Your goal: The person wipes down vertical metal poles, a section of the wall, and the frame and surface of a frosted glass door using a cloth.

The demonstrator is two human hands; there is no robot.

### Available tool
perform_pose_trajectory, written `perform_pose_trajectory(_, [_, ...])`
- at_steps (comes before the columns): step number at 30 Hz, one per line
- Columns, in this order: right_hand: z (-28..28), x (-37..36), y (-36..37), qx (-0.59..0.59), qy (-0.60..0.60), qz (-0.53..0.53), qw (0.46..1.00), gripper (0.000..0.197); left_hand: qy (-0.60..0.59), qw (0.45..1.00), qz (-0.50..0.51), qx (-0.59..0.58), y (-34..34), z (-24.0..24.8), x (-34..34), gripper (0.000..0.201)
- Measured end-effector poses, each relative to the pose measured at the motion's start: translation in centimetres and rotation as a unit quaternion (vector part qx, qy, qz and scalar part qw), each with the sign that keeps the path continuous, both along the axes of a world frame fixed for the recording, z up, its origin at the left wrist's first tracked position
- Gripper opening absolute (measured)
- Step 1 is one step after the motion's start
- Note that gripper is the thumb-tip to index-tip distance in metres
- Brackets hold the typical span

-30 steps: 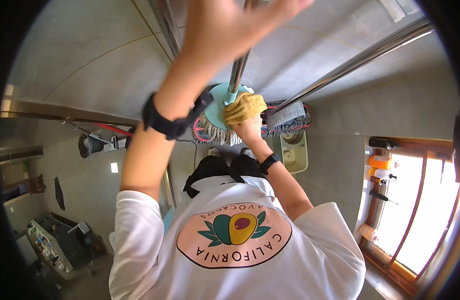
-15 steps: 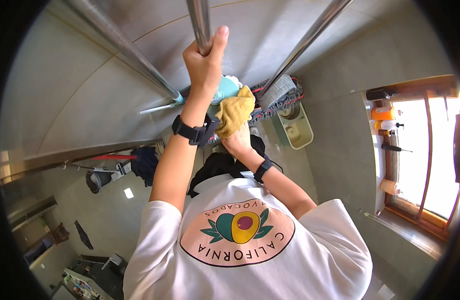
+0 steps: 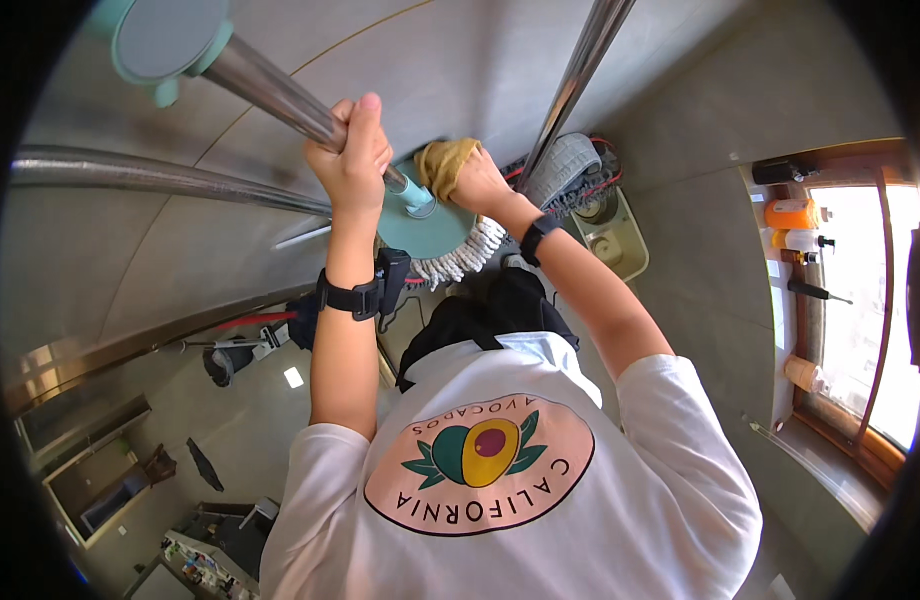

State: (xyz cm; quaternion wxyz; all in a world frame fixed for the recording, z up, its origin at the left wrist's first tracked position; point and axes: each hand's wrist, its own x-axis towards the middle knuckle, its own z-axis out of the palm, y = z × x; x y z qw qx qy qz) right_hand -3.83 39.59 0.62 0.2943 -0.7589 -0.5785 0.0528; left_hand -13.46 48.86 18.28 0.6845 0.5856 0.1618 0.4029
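Observation:
My left hand point(image 3: 348, 160) is wrapped round the metal handle of a mop point(image 3: 275, 92), thumb up along the pole. The handle rises to the upper left, where its round teal and grey end point(image 3: 170, 38) shows. Its lower end joins a flat teal mop head point(image 3: 408, 232) edged with a white and grey fringe point(image 3: 460, 258). My right hand point(image 3: 480, 186) is closed on a crumpled mustard-yellow cloth point(image 3: 442, 166), which lies against the far rim of the mop head. Part of the cloth is hidden by my fingers.
A second metal pole point(image 3: 165, 180) leans at the left and a third point(image 3: 580, 75) rises at the right. Beside the latter are a grey ridged object point(image 3: 563, 165) and a beige basin point(image 3: 632, 250). Bottles point(image 3: 792, 213) line the window ledge at the far right.
The mop's handle has tilted to the left, and its teal head now shows flat. My left hand moved left with it; my right hand carried the cloth up to the head's far rim.

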Motion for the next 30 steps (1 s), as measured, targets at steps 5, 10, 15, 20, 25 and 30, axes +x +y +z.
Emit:
perform_pose_trajectory(5, [0.0,-1.6,-0.3,0.095,-0.069,0.002,0.993,0.029,-0.019,0.995,0.099,0.027,-0.4,-0.2,0.2,0.042])
perform_pose_trajectory(10, [1.6,-2.8,-5.1,0.038,-0.063,0.083,0.994,0.039,-0.013,0.99,0.142,0.02,-0.5,-0.3,0.1,0.042])
perform_pose_trajectory(15, [0.5,-0.8,-1.9,0.023,-0.024,0.1,0.994,0.036,-0.013,0.992,0.121,0.028,-0.5,0.0,-0.1,0.041])
perform_pose_trajectory(20, [-0.5,-0.1,1.6,-0.094,-0.17,0.11,0.975,0.042,-0.025,0.992,0.125,0.021,-0.4,-0.2,0.0,0.039])
perform_pose_trajectory(25, [1.5,-1.6,-3.4,-0.031,-0.111,0.135,0.984,0.041,-0.025,0.985,0.167,0.019,-0.3,-0.7,-0.6,0.039])
perform_pose_trajectory(30, [0.8,-3.3,-5.4,-0.022,-0.146,0.188,0.971,0.034,-0.003,0.98,0.195,0.041,-0.5,-0.2,-0.1,0.039])
